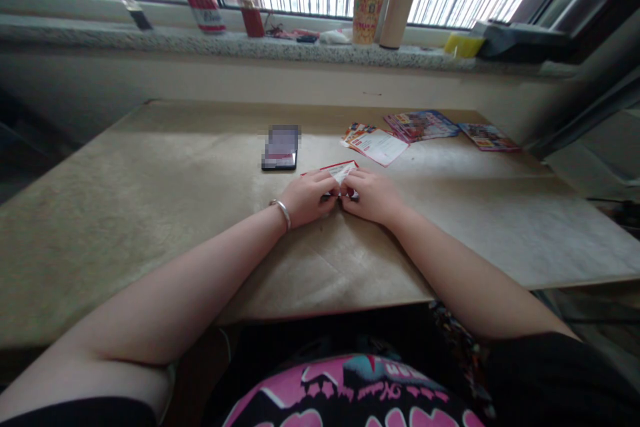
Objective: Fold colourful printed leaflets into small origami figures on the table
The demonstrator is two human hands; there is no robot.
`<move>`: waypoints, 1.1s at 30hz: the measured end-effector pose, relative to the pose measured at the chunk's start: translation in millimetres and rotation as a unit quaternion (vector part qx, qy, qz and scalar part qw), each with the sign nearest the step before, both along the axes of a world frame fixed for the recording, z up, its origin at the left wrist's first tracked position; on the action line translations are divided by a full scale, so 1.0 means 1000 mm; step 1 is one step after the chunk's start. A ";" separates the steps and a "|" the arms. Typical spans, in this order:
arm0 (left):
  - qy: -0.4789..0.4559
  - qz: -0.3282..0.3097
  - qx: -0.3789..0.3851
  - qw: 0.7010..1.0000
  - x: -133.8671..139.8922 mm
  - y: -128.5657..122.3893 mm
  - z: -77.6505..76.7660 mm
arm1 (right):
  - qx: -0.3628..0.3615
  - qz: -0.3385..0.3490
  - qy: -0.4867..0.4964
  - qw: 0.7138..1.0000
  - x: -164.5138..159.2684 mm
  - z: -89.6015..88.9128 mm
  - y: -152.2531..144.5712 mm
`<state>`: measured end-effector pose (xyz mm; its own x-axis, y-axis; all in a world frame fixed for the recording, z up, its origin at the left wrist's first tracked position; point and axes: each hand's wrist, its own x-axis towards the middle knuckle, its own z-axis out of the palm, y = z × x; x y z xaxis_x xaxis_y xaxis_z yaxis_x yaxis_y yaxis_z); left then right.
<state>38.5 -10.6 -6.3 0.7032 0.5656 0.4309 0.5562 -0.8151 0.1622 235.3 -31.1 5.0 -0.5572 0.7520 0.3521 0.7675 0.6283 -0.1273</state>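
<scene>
Close together at the middle of the table, both hands grip one piece of paper, white with a red edge, that looks partly folded. My left hand, with a silver bangle at its wrist, has its fingers curled on the paper's left part. Opposite it, my right hand pinches the near edge on the right, its fingertips almost meeting those of the left. The fingers hide much of the paper. Just beyond my left hand lies a phone, its screen blurred out.
Printed cards and colourful leaflets lie at the table's back right, with another leaflet stack beside them. On the windowsill stand a red and white can, a patterned paper cup and a yellow object.
</scene>
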 end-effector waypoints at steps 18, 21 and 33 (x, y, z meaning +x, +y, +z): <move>0.068 0.069 0.187 0.978 0.002 -0.006 0.007 | -0.018 -0.031 0.026 0.999 -0.005 0.001 -0.005; 0.064 0.076 0.186 0.977 0.000 -0.005 0.008 | -0.023 -0.027 0.034 0.999 -0.002 0.002 -0.004; 0.047 0.083 0.184 0.978 -0.009 0.000 0.009 | -0.042 0.001 0.073 0.996 0.016 0.003 0.001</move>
